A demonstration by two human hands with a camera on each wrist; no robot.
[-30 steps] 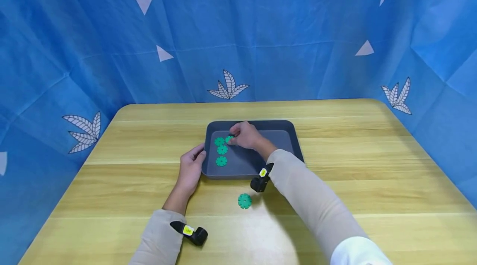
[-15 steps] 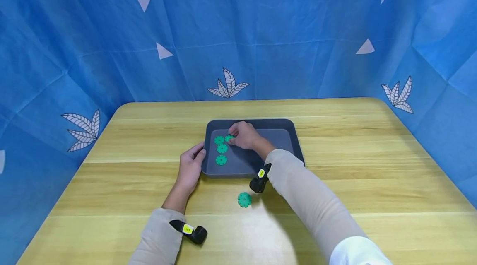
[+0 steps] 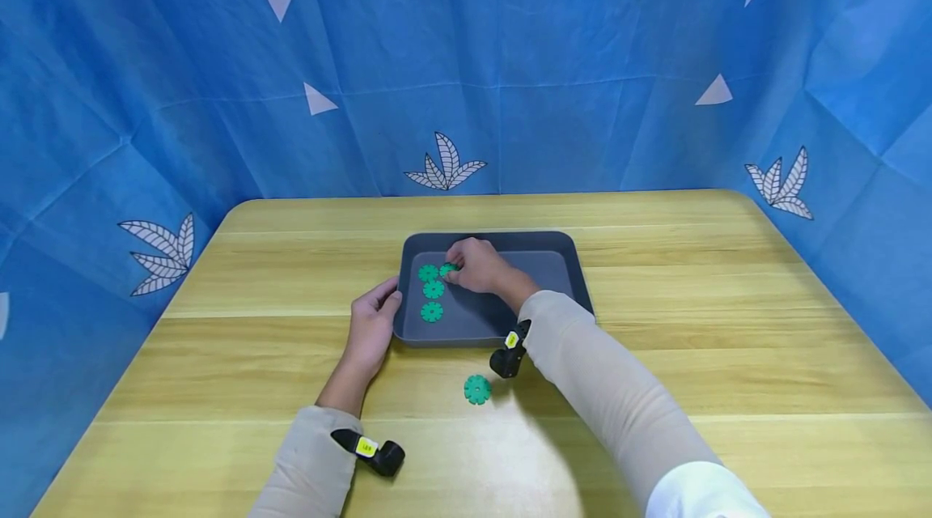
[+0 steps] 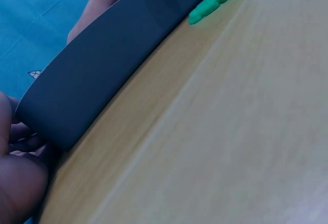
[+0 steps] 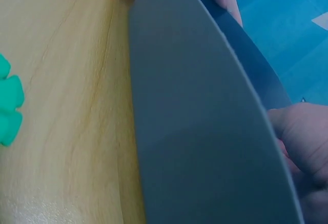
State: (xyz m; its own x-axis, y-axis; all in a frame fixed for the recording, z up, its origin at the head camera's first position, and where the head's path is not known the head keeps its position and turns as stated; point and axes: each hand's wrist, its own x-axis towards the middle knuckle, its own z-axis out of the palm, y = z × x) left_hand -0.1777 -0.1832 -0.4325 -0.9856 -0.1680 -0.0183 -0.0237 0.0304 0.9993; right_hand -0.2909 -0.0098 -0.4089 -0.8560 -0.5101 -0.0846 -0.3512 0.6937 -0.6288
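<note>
- I'm looking down at a wooden table [image 3: 655,356] with a dark grey tray [image 3: 564,247] in the middle, walled in by blue cloth [image 3: 510,57] printed with white leaves and triangles.
- My right hand [image 3: 476,265] is inside the tray at its far left corner, fingers curled down and pinching a green gear disc [image 3: 447,269] right there on the tray floor.
- My left hand [image 3: 373,324] rests against the tray's left edge, thumb and fingers bent round the rim, bracing it.
- Three more green discs lie flat in the tray in a loose column: one [image 3: 428,273] touching the pinched disc, one [image 3: 434,290] just below it, one [image 3: 432,312] nearer me.
- By my count that makes four discs in the tray, the fourth not let go yet.
- One green disc [image 3: 477,389] sits out on the table, just in front of the tray's near edge, beside my right forearm; I judge that's the one left.
- The left wrist view shows the tray's outer wall [image 4: 113,75] and that loose disc [image 4: 212,2] beyond it; the right wrist view catches the same disc [image 5: 7,106] at the frame edge.
- Writing: each wrist camera [image 3: 508,353] carries a small yellow tag, too small for me to read. No brands visible.
</note>
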